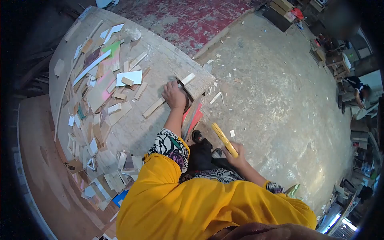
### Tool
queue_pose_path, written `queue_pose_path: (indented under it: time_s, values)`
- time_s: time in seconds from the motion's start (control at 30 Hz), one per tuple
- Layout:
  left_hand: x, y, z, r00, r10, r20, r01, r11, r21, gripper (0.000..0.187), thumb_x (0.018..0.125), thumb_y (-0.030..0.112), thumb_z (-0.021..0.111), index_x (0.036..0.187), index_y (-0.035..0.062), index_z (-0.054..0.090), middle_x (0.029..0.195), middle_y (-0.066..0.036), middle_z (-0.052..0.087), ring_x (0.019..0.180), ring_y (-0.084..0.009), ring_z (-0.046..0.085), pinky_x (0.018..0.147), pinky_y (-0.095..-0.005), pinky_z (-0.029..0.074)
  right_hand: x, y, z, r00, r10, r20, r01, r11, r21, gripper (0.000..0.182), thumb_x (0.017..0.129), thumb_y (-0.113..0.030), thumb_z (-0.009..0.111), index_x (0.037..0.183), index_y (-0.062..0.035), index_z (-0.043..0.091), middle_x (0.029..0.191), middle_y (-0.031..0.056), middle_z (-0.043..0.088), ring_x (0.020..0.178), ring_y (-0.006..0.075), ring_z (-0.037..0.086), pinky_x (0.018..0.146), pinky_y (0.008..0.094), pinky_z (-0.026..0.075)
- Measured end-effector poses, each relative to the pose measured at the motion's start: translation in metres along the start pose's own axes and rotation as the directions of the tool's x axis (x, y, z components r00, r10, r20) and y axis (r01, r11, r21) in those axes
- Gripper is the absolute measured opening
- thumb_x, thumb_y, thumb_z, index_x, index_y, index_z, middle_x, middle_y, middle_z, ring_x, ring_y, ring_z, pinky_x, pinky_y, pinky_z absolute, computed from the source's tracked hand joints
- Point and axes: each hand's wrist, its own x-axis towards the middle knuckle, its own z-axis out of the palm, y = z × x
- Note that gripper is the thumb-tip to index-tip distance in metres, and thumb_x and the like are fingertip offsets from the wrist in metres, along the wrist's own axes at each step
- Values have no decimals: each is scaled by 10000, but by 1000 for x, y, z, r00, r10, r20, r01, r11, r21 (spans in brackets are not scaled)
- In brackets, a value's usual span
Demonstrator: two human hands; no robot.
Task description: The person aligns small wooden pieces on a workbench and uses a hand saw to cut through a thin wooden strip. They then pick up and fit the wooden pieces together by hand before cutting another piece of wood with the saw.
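My left hand (175,95) presses down near the table's corner, its fingers bent over a pale wooden strip (154,108). The strip sticks out on both sides of the hand. Beside the fingers a dark narrow piece (185,89) crosses the strip; its kind is not clear. My right hand (236,155) is closed around a long yellow bar-shaped tool (223,137), held over the floor to the right of the table. Its far end points up and left toward the table corner. Whether a thin blade runs along it I cannot make out.
Many wood offcuts (114,108) lie across the left of the worktable (156,56). Small scraps (216,98) litter the concrete floor (272,88). A red tiled patch (192,20) lies beyond the table. Another person (355,92) bends at the far right, near stacked goods.
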Motion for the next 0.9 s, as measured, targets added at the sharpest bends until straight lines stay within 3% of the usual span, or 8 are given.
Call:
queue_pose_path:
  time_s: [0.17,0.27,0.43,0.53,0.63,0.77,0.83,0.9]
  values:
    - [-7,-2,3,993,109,34,-105,988,-114,247,716,170,593,957,116,589,1001,-58,536,1039,-251,475,825,-436,381,67,8,28,997,-65,-52,63,998,-29,198,809,-143,627,700,0,544,545,144,487,476,167,488,464,340,384]
    - [1,0,1,998,65,-20,-67,992,-107,239,722,170,575,952,109,595,994,-58,534,1024,-250,477,817,-426,384,93,6,44,994,-92,-58,93,996,18,220,810,-156,628,688,2,537,552,159,475,480,179,490,466,343,381]
    - [-4,2,-2,999,41,15,-41,998,-39,263,729,150,564,989,115,580,1004,-55,532,1034,-247,468,814,-428,383,22,18,16,998,-58,-6,58,998,-40,188,778,-108,643,679,-12,516,576,114,475,501,153,442,479,322,364]
    - [-1,-2,2,999,33,-24,-33,999,-24,260,739,137,559,997,119,577,1021,-57,528,1045,-249,467,832,-426,383,14,13,13,999,35,30,-34,999,-19,128,789,-94,623,732,-3,553,599,142,519,521,228,543,505,340,417]
    - [12,-1,1,999,-48,-18,47,998,-40,258,740,132,560,998,123,579,1031,-61,527,1046,-251,471,844,-423,384,36,15,20,988,-151,-22,148,983,-106,110,794,-85,615,751,-4,555,591,135,517,507,222,536,497,332,416]
    - [14,-1,-2,1000,-18,-23,18,999,29,270,716,165,613,982,128,583,1015,-54,535,1014,-252,484,812,-421,388,33,-4,-1,983,173,62,-176,983,53,135,785,-110,632,752,-8,550,587,145,510,524,247,571,507,339,431]
    - [13,0,-2,1000,-25,-11,25,999,26,270,715,167,617,979,127,583,1012,-55,537,1016,-253,484,815,-422,386,17,7,-8,996,-1,91,8,997,-80,114,789,-95,629,764,-1,569,592,122,539,568,228,610,521,324,452]
    - [16,0,-1,999,-33,-15,34,999,26,269,713,170,621,976,127,584,1009,-57,539,1018,-253,484,819,-423,384,4,5,-11,997,-39,64,43,997,-69,95,792,-85,624,783,3,589,611,118,566,572,215,612,517,309,453]
